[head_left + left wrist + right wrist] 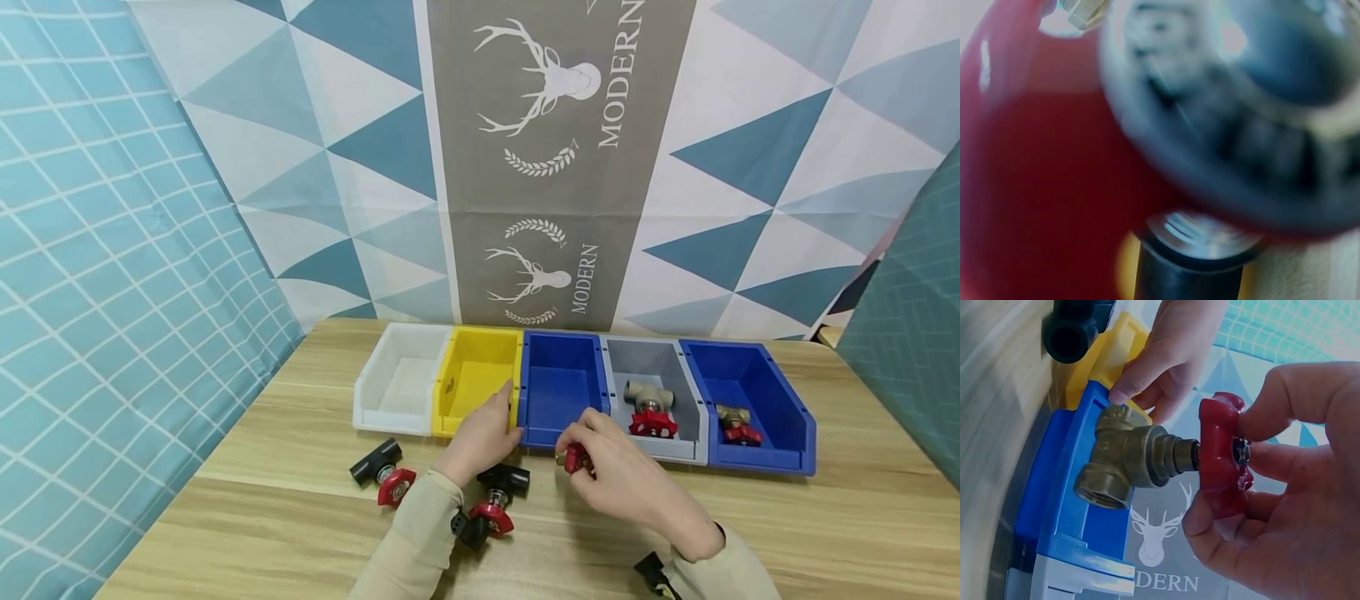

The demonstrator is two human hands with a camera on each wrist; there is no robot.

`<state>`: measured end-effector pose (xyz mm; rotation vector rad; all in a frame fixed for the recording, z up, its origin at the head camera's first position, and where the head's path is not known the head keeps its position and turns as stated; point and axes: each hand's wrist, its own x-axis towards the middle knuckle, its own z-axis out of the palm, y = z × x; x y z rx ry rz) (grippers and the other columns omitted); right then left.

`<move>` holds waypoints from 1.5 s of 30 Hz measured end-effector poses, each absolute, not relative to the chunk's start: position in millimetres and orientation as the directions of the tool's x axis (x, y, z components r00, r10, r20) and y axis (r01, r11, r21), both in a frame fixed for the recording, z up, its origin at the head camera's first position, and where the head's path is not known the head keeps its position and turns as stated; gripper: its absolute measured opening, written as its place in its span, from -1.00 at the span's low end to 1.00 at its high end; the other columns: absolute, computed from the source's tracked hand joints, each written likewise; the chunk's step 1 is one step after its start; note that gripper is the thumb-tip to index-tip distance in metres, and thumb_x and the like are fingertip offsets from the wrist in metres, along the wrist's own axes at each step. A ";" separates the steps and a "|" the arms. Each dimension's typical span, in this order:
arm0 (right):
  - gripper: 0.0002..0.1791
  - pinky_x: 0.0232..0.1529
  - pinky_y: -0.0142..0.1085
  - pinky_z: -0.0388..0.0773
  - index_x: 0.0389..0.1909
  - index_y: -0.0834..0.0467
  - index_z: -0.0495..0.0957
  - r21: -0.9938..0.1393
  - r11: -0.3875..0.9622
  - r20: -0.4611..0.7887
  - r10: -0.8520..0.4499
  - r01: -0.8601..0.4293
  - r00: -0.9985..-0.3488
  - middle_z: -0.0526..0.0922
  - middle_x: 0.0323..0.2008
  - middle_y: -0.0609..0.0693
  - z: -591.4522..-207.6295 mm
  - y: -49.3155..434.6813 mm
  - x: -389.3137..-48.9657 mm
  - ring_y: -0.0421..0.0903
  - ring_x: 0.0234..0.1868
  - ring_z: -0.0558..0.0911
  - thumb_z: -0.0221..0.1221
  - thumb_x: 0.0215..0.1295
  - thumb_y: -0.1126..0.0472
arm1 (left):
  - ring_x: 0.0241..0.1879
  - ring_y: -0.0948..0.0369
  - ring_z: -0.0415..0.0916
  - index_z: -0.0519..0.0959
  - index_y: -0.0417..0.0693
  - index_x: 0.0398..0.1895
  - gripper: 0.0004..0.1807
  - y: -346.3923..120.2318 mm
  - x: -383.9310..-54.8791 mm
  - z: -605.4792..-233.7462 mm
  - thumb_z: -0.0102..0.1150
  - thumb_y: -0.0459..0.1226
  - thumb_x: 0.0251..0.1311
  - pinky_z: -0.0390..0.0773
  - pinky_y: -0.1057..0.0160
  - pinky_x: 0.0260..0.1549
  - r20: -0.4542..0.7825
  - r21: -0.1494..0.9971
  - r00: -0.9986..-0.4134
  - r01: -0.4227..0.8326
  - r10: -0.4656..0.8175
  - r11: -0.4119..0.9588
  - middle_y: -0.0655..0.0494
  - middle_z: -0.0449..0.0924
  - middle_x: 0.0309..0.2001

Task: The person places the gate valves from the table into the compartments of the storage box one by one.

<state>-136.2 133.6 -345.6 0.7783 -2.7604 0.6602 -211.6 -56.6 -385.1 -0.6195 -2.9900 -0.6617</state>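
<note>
By its red handwheel, my right hand (pixel 618 471) grips a brass valve (pixel 1125 456), fingers and thumb around the wheel's rim. In the right wrist view its brass body points toward the middle blue bin (pixel 1066 519). My left hand (pixel 483 433) holds the front corner where the yellow bin (pixel 444 408) meets the blue one, thumb at the front and fingers on the yellow side. Beneath the left wrist lies a black valve (pixel 504 479) with a red handwheel; blurred red and metal fill the left wrist view. Another black valve (pixel 378 462) lies farther left.
The bins form a row along the back of the wooden table (pixel 277 492). A white bin (pixel 363 408) stands leftmost. The grey bin (pixel 693 450) holds a grey valve (pixel 651 408) with a red handwheel; the right blue bin (pixel 802 442) holds a brass valve (pixel 738 425).
</note>
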 end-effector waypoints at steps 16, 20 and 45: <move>-0.70 -0.33 -0.38 0.37 -0.26 0.13 0.57 -0.399 0.755 0.398 -0.369 -0.520 -0.840 0.43 -0.32 -0.15 -347.3 136.5 -150.8 -0.24 -0.33 0.35 0.14 -0.08 0.43 | 0.17 -0.01 0.34 0.02 -0.31 0.35 -0.22 -56.7 -211.1 -383.4 0.12 -0.18 0.17 0.38 0.08 0.10 0.092 0.407 -0.922 0.380 0.377 0.831 -0.19 0.27 0.25; -0.70 -0.32 -0.36 0.38 -0.25 0.16 0.56 -0.392 0.758 0.435 -0.347 -0.521 -0.831 0.45 -0.29 -0.10 -350.3 137.2 -159.2 -0.21 -0.29 0.36 0.13 -0.06 0.45 | 0.16 -0.01 0.35 0.03 -0.31 0.35 -0.22 -56.8 -210.9 -383.7 0.12 -0.18 0.17 0.38 0.08 0.10 0.088 0.405 -0.923 0.377 0.375 0.833 -0.20 0.27 0.25; -0.72 -0.15 -0.18 0.43 -0.20 0.18 0.53 -0.395 0.763 0.428 -0.339 -0.511 -0.838 0.48 -0.23 0.04 -377.4 128.0 -201.5 -0.03 -0.16 0.41 0.09 0.07 0.50 | 0.12 0.00 0.39 0.02 -0.31 0.35 -0.23 -55.9 -211.0 -381.4 0.11 -0.17 0.18 0.42 0.09 0.06 0.082 0.395 -0.923 0.377 0.376 0.838 -0.20 0.30 0.23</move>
